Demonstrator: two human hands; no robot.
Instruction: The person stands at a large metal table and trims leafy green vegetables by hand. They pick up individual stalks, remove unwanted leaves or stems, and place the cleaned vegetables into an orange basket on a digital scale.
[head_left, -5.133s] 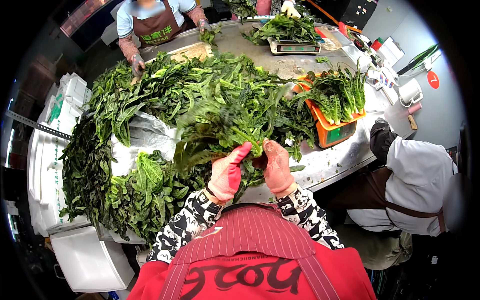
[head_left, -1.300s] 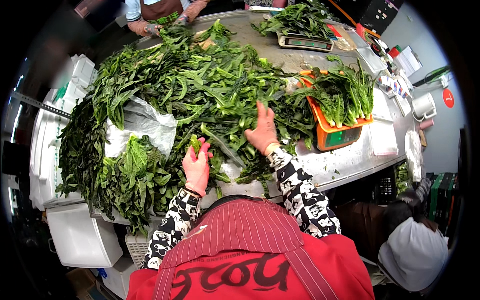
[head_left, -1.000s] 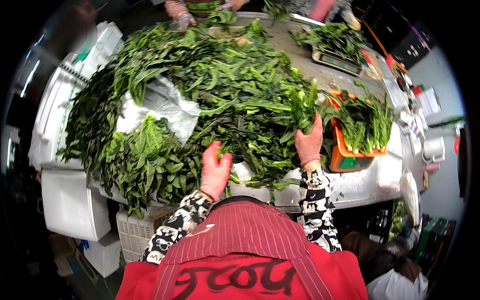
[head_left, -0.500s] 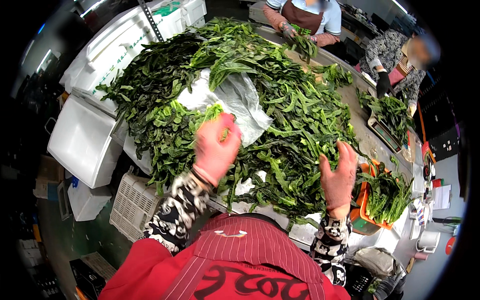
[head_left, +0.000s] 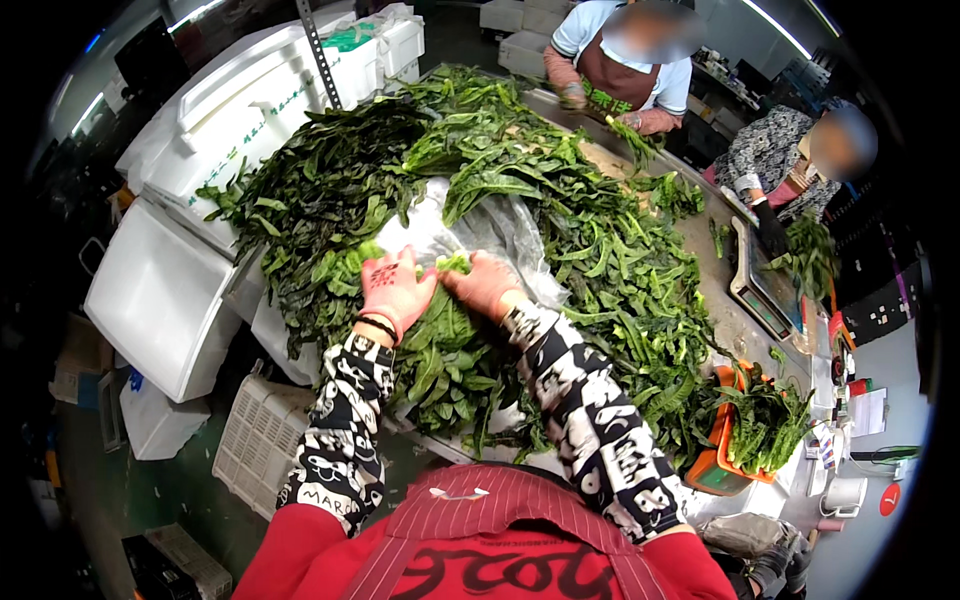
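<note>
A large heap of dark leafy greens covers the table. Near its middle my left hand, in a pink glove, is closed over some of the greens, with pale stem ends by its fingertips. My right hand, also gloved in pink, is close beside it, its fingers bent around pale green stems. Under and between both hands, broad leaves spread toward me. Just beyond them lies a crumpled clear plastic bag, partly covered by leaves. The undersides of my fingers are hidden.
An orange basket of greens stands at the right edge. Beyond it is a scale, where a co-worker holds greens. Another co-worker handles stems at the far side. White foam boxes and a crate flank the left.
My right hand has swung left from the right side of the heap to beside my left hand and taken hold of stems. My left hand has shifted slightly left.
</note>
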